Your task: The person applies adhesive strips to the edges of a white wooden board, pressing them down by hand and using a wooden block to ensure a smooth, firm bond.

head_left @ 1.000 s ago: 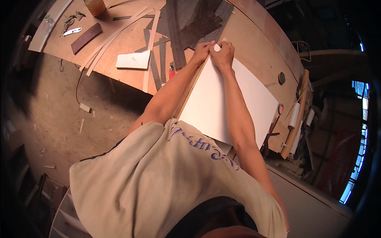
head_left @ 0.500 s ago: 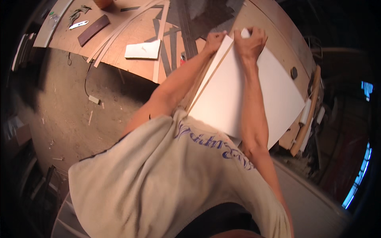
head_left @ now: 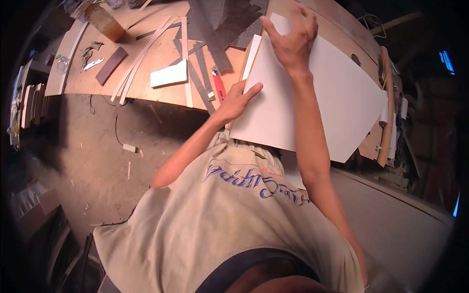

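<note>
A large white panel lies in front of me, its narrow end toward the far side. My left hand grips its left edge, thumb on the top face and fingers at the side, partly hidden. Over the far end, my right hand is open, with the thumb stretched left near the far corner and the other fingers apart and slightly blurred. Along the panel's far left side, a narrow white piece shows just beyond the edge; how it joins the panel cannot be made out.
On the wooden table at left lie a white block, a red-handled cutter, a brown strip, a white knife and several thin strips. A jar of amber liquid stands farther back. Dark sheets lie beyond.
My left hand has slid from the far corner back along the left edge toward me. My right hand has loosened and spread its fingers at the far end. The view has shifted.
</note>
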Action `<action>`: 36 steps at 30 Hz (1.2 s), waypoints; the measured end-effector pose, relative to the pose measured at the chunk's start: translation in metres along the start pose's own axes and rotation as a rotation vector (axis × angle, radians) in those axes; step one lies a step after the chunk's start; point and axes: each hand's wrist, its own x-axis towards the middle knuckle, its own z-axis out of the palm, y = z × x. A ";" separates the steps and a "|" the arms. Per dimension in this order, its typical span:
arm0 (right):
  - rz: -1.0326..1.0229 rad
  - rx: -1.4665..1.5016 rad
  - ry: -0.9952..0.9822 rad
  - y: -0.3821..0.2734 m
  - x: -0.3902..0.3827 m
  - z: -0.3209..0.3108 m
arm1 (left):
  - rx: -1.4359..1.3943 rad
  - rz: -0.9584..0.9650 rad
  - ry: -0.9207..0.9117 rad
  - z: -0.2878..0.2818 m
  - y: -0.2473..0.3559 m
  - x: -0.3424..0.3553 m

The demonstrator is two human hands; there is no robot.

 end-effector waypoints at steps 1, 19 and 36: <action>0.000 0.019 0.072 0.006 -0.005 -0.002 | 0.045 -0.004 0.017 0.005 -0.005 -0.001; 1.088 -0.551 -0.180 0.231 -0.238 -0.214 | 0.069 -0.463 0.228 0.016 0.020 0.008; 1.119 -0.401 -0.207 0.205 -0.242 -0.259 | 0.763 -0.194 0.449 0.026 0.015 -0.043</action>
